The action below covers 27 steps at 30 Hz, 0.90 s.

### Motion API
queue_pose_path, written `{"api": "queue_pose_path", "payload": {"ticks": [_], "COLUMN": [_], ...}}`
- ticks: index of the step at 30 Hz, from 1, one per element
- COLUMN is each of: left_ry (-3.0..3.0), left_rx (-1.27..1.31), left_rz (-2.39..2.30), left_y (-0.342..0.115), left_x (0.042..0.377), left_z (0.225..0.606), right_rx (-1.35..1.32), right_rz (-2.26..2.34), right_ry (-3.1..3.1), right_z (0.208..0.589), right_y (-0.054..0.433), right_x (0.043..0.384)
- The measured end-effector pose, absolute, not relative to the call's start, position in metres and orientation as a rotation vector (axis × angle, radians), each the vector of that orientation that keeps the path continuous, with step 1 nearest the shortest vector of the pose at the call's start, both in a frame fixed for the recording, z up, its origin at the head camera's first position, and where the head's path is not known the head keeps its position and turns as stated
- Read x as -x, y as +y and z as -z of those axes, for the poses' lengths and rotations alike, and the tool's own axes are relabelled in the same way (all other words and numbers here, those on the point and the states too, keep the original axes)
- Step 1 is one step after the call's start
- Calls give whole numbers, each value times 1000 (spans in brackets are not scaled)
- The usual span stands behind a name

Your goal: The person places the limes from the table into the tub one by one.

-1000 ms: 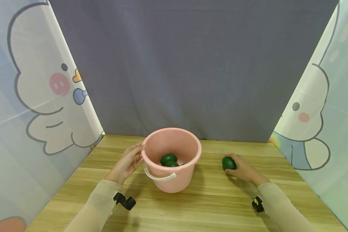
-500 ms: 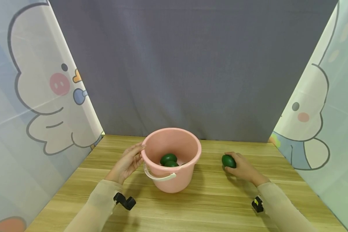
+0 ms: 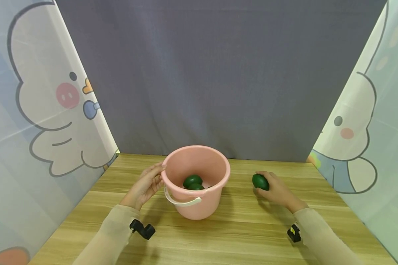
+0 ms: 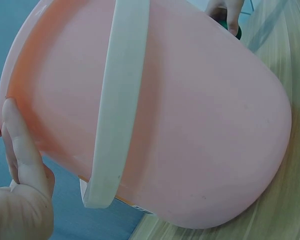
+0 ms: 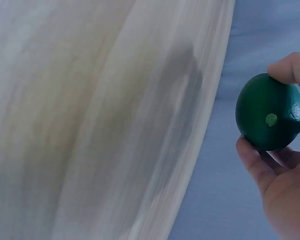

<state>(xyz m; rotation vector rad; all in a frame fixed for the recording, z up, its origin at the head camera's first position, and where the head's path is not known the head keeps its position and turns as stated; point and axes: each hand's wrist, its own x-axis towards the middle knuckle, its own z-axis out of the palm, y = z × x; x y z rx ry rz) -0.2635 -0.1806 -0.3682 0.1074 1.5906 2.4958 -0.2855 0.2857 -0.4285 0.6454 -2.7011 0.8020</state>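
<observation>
A pink bucket (image 3: 199, 206) with a white handle (image 3: 185, 202) stands upright on the table. Two dark green avocados (image 3: 193, 180) lie at its bottom. At the left side of the rim, my left hand (image 3: 149, 186) pinches the edge between thumb and fingers; the left wrist view shows a finger (image 4: 22, 145) against the outer wall just below the lip. To the right of the bucket, my right hand (image 3: 278, 189) grips another avocado (image 3: 260, 182) between thumb and fingertips. A pale green stem spot on this avocado (image 5: 270, 117) faces the right wrist camera, and it is held above the table.
The wooden table (image 3: 219, 243) runs back to a dark grey curtain (image 3: 202, 81). Cartoon-printed cloths (image 3: 49, 147) hang at both sides. A small black camera mount (image 3: 142, 229) sits on each wrist.
My right hand has raised the avocado slightly off the table and shifted it a little left. The left hand and bucket have stayed put.
</observation>
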Motion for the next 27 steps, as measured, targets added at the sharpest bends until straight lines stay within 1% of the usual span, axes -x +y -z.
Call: {"api": "queue_pose_path", "payload": {"ticks": [27], "left_ry": [1573], "left_rx": [-122], "left_rz": [-2506], "left_y": [-181], "left_x": [264], "left_z": [370], "right_rx": [-713], "right_rz": [-758], "right_ry": [-2607], "right_z": [417], "right_y": [273], "right_x": [281]}}
